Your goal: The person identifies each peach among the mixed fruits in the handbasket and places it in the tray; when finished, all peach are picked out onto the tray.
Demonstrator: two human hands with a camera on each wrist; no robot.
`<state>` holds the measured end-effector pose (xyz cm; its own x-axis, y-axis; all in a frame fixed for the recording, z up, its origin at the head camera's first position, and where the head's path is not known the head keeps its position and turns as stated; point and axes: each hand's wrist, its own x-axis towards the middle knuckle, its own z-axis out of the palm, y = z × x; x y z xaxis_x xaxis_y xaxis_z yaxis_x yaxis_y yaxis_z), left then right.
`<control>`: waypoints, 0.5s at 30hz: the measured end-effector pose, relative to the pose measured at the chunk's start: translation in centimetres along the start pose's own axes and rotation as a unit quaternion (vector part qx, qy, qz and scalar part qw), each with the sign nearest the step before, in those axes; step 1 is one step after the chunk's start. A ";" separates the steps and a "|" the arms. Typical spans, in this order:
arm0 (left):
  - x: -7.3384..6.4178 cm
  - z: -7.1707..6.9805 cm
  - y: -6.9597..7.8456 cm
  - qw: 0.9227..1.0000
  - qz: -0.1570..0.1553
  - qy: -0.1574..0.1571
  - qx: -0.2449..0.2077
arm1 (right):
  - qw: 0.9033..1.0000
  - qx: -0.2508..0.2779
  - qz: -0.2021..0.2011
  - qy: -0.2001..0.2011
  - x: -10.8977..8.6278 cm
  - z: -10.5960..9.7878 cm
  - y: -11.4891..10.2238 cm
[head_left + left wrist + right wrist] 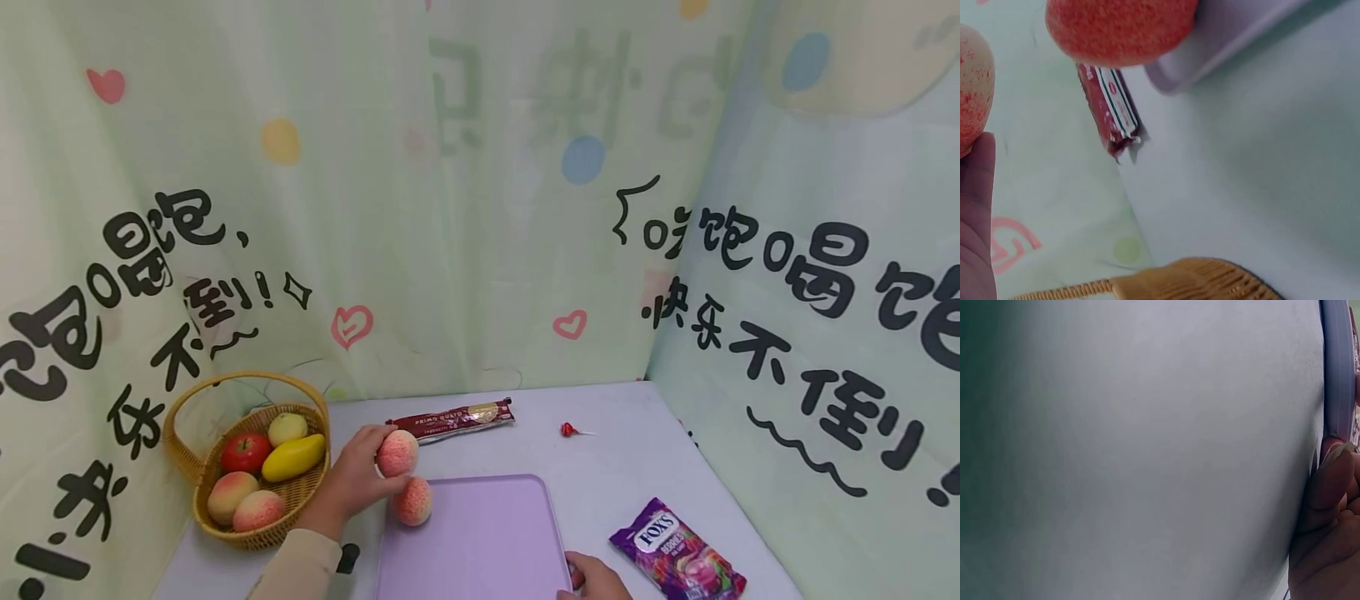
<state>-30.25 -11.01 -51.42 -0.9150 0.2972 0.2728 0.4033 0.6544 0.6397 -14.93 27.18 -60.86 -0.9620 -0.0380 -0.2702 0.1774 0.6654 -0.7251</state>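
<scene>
My left hand [360,471] holds a pink-red peach [397,454] between its fingers and thumb, above the far left corner of a lilac tray [480,533]. Just below the thumb, a second peach [413,502] is at the tray's left rim. The left wrist view shows the held peach [974,87] at the left edge and the other peach [1121,28] at the top. My right hand [598,577] grips the tray's right edge near the bottom of the head view. In the right wrist view, its thumb [1334,478] lies against the tray's rim [1339,369].
At the left, a wicker basket [262,540] holds a tomato [246,454], a yellow mango [294,457] and several other fruits. A long maroon spaghetti packet [457,420] lies behind the tray. A red lollipop [567,429] and a purple candy bag [678,550] are to the right.
</scene>
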 end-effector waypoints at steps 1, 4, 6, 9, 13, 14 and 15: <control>0.0 0.2 0.1 1.000 0.000 -0.001 0.000 | 1.000 0.001 0.002 -0.001 0.1 0.0 -0.1; 0.2 0.5 0.4 1.000 0.005 -0.005 -0.009 | 1.000 0.000 0.005 -0.004 0.1 -0.1 -0.2; 0.3 0.8 0.7 1.000 0.009 -0.010 -0.015 | 1.000 0.001 0.005 -0.005 0.2 -0.1 -0.3; 0.5 1.2 1.2 0.999 0.017 -0.018 -0.027 | 1.000 0.002 0.000 -0.003 0.2 -0.2 -0.2; 0.7 1.8 1.6 0.999 0.021 -0.027 -0.025 | 1.000 0.002 -0.012 -0.001 0.2 -0.2 0.3; 0.7 2.0 1.7 0.999 0.021 -0.029 -0.024 | 1.000 0.002 -0.012 -0.002 0.2 -0.2 0.3; 0.7 2.1 1.7 0.999 0.020 -0.032 -0.023 | 1.000 0.003 -0.013 -0.003 0.3 -0.1 0.4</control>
<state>-30.21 -8.21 -51.61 -0.8951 0.3673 0.2529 0.4370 0.6096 0.6613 -15.12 27.56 -61.17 -0.9650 -0.0594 -0.2553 0.1538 0.6603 -0.7351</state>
